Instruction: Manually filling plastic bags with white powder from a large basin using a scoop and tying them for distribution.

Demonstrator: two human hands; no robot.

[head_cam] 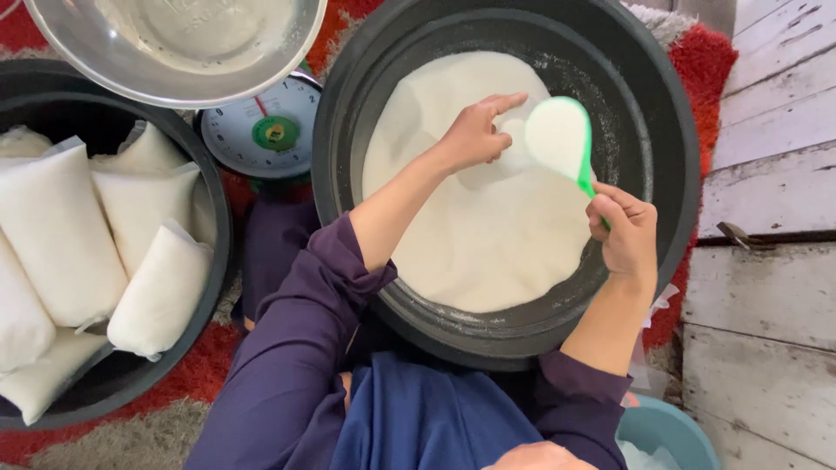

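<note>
Purple sleeves (296,365) and a blue apron front (427,418) filled the bottom of the view, closest to the lens. Right hand (625,235) was closed in a fist round the handle of a green scoop (562,139), whose bowl was loaded with white powder and held just above the heap. Left hand (477,132) lay beside the scoop bowl, forefinger stretched out toward it, other fingers curled loosely, gripping nothing; whether the fingertip touched the scoop could not be told. Both hands worked over a mound of white powder (488,226) inside a large black basin (670,157), powder dusting its inner wall. Left of the basin stood a dial weighing scale (266,130) with a white face and red pointer, partly covered by a shiny steel bowl (174,43) at the top edge. Farther left, a second black tub (213,218) held several filled, sealed white bags (61,235) lying on their sides. Red and grey shaggy rug (174,383) showed under the tubs; worn white floorboards (766,296) ran along the right. Pale blue container rim (666,426) sat at the lower right corner.
</note>
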